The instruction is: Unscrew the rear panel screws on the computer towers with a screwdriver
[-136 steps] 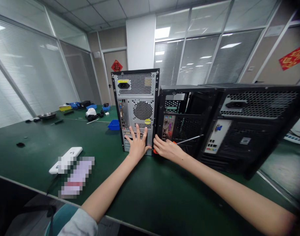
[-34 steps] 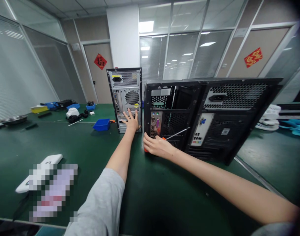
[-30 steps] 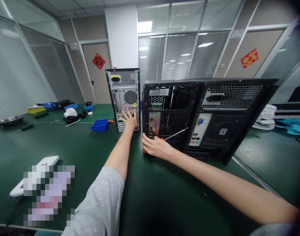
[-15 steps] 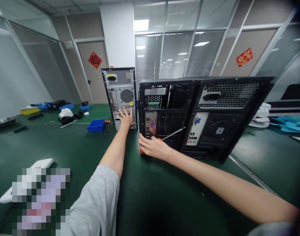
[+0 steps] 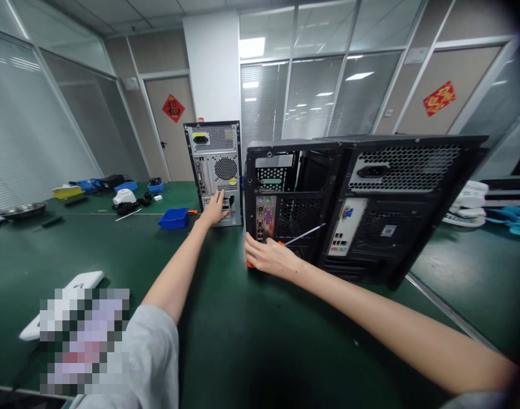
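Note:
A computer case with a silver rear panel (image 5: 218, 149) stands upright on the green table. My left hand (image 5: 214, 211) is at its lower back, fingers stretched out and holding nothing; whether they touch the metal I cannot tell. To the right, two black computer cases stand side by side, the left case (image 5: 302, 209) with a gap in its upper back and the right case (image 5: 400, 213) tilted in view. My right hand (image 5: 270, 257) is at the lower left corner of the left black case, closed around a screwdriver (image 5: 304, 234). Its orange handle is mostly hidden; the metal shaft points up and right.
A blue tray (image 5: 173, 218) lies left of the silver case, an orange-handled tool beside it. White adapters and cables (image 5: 129, 199) are farther back. A white device (image 5: 78, 284) and a blurred-out item are at near left. White and blue items (image 5: 509, 218) lie far right.
My left hand has drawn its spread fingers closer together and shifted slightly down at the silver case. My right hand keeps its place with the screwdriver. The whole view has shifted a little.

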The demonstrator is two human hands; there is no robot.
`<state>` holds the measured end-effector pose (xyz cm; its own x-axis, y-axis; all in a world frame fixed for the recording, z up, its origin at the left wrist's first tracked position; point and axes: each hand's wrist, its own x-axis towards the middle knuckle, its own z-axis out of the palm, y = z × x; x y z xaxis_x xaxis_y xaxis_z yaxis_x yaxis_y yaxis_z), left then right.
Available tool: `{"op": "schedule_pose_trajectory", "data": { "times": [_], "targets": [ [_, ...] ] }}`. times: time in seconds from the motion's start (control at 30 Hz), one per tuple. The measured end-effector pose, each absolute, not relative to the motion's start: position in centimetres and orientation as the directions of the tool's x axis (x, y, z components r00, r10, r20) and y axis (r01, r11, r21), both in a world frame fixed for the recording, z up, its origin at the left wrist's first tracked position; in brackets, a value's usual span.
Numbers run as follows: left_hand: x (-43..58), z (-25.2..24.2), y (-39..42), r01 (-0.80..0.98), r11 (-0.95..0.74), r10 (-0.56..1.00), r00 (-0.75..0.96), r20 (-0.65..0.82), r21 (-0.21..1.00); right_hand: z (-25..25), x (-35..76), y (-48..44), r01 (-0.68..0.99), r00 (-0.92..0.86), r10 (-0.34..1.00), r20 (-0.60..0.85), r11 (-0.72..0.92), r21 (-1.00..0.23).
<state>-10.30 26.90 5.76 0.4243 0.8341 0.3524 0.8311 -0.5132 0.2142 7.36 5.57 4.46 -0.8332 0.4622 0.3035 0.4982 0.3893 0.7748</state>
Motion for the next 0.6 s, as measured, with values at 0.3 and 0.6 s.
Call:
{"op": "schedule_pose_trajectory", "data": {
  "times": [0.3,0.6],
  "targets": [
    [-21.8,4.7,20.7,0.88,-0.294,0.939,0.192,0.286,0.373,4.2,7.3,5.4,0.517,-0.821,0.479,0.311,0.392,0.761],
    [-30.4,3.8,12.0,0.906,0.228,0.973,-0.222,-0.057,0.357,3.7,7.1,5.3,0.547,-0.807,0.481,0.342,0.391,0.74]
  ]
}}
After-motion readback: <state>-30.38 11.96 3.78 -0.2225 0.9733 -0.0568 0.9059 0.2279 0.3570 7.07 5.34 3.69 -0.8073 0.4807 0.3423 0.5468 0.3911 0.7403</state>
